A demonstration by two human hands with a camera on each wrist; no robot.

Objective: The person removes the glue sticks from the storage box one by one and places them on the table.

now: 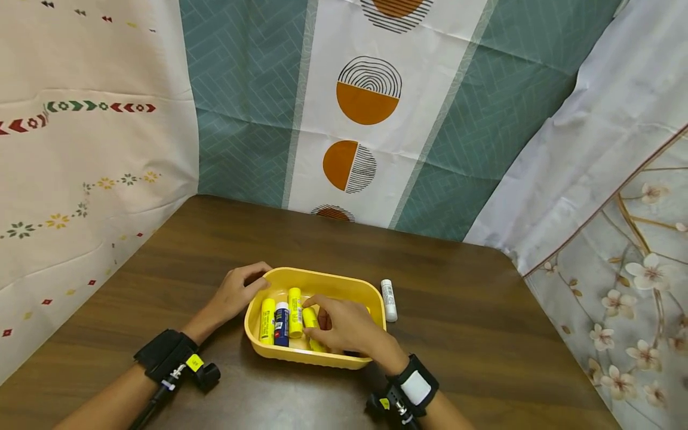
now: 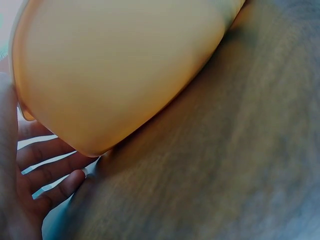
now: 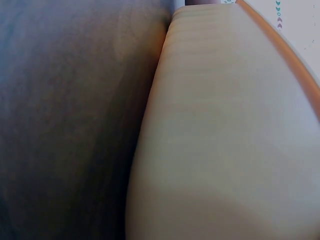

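Observation:
A yellow plastic basket [image 1: 322, 276] sits on the table with glue sticks lying side by side in it. Holding its left end is my left hand [image 1: 235, 294], thumb at the rim and fingers along the outer wall, which the left wrist view also shows. Inside, my right hand [image 1: 349, 325] pinches a tilted yellow glue stick [image 1: 312, 327] between thumb and index finger. To its left lie another yellow glue stick [image 1: 295, 313], a blue one with a white cap [image 1: 282, 325] and a third yellow one [image 1: 267, 321]. The hand covers most of the basket's right part.
A white glue stick [image 1: 389, 300] lies on the brown wooden table [image 1: 457, 334], just outside the basket's right end. Patterned cloths [image 1: 247, 119] hang behind the table and at both sides. The right wrist view shows mostly the basket's outer side [image 3: 215, 130].

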